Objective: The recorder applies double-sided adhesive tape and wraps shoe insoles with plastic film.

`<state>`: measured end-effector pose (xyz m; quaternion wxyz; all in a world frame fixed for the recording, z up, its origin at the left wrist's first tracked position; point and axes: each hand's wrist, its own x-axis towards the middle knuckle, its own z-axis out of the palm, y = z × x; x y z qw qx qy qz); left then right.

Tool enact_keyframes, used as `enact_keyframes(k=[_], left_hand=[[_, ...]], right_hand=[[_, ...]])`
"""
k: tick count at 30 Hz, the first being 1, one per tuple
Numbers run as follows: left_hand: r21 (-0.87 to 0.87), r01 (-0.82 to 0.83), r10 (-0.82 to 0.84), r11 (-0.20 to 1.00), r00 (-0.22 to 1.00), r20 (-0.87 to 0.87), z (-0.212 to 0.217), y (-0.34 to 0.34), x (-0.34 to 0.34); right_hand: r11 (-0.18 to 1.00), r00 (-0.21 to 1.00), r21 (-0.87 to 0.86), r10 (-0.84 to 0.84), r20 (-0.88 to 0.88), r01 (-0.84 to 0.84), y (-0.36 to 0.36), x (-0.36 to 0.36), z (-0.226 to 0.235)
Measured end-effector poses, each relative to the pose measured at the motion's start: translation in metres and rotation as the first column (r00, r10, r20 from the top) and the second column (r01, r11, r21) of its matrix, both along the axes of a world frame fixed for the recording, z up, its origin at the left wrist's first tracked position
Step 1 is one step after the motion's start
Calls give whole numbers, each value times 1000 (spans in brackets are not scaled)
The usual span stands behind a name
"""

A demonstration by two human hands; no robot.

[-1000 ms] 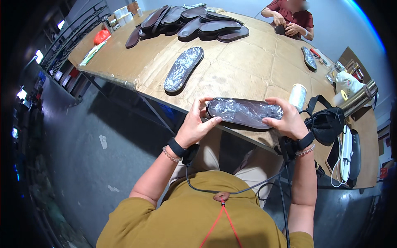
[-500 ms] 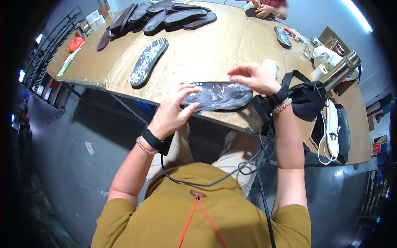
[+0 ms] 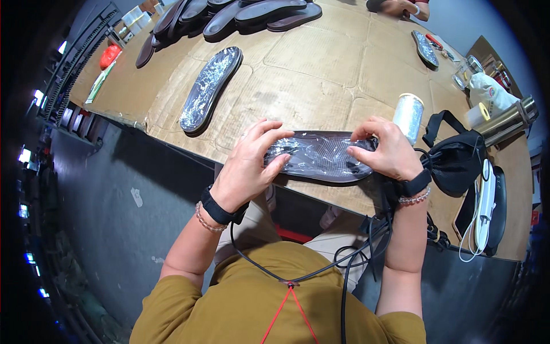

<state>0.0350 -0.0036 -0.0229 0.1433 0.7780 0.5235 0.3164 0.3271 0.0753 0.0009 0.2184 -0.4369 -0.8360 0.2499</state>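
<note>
Head view, left to right: what's first?

Red plastic bundle (image 3: 110,56) on the table (image 3: 315,74). Then a wrapped sole (image 3: 211,89) lying alone, pile of dark soles (image 3: 229,18) beyond it.

Left hand?

Left hand (image 3: 252,163) arches over the left end of the middle sole (image 3: 323,157), fingers curved, thumb reaching over its top. Can't tell how firm the hold is.

Middle sole where?

Crosswise at the table's near edge, between both hands, shiny clear film over its top.

Right hand?

Right hand (image 3: 389,150) at its right end, thumb and fingers curled close together. Can't tell if they pinch film.

Past that?

Upright film roll (image 3: 408,118) just beyond, then black pouch (image 3: 455,167), white power strip (image 3: 486,200), steel flask (image 3: 510,121).
</note>
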Motion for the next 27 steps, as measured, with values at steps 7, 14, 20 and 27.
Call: enact_keyframes(k=[7,14,20,27], left_hand=[[-116,42,-31,992,995,93,-2,7,-4],[-94,47,-37,994,993,110,-9,6,-6],[-106,-2,21,994,985,173,-5,0,-5],[561,328,-625,760,607,491,116,-49,-21]], right_hand=[[996,998,-92,-9,-68,3,4,0,-3],[994,939,-31,-107,-328,103,6,1,-8],[976,865,-184,-189,-464,114,11,1,-16],[988,887,-79,-155,-434,134,13,4,-22]])
